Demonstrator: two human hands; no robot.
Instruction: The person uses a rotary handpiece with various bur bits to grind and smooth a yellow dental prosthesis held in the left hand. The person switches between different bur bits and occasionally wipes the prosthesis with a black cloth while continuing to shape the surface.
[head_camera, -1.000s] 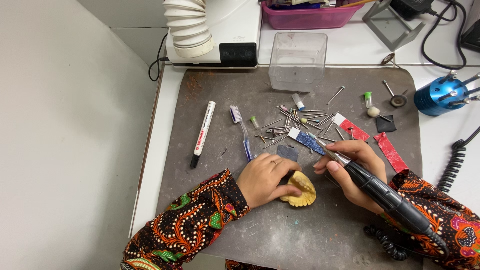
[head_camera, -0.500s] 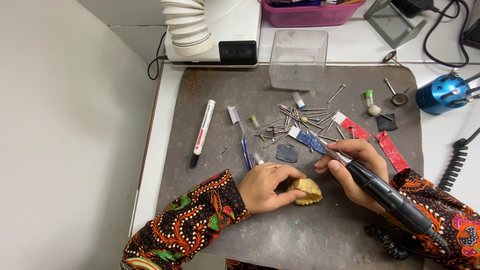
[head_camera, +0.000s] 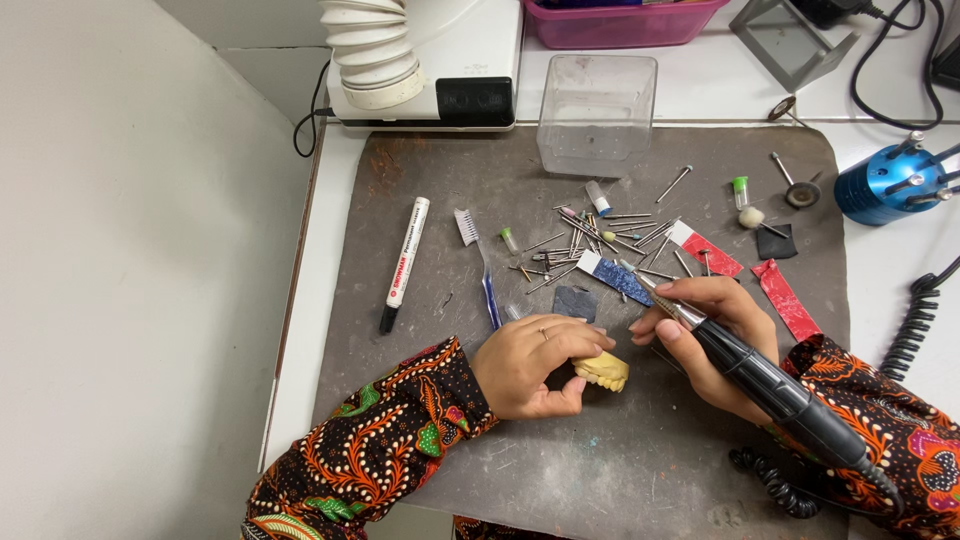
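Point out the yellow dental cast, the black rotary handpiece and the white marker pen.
yellow dental cast (head_camera: 603, 371), head view, on its exposed toothed edge.
black rotary handpiece (head_camera: 770, 385), head view, mid-barrel.
white marker pen (head_camera: 405, 250), head view, middle of its barrel.

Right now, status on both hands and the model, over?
Left hand grips yellow dental cast on grey mat. Right hand holds black rotary handpiece, tip clear of cast. Loose burs scattered behind.

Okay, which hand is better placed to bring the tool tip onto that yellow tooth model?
Right. The right hand already grips the black handpiece, its tip beside the yellow tooth model. The left hand is occupied holding the model on the grey mat.
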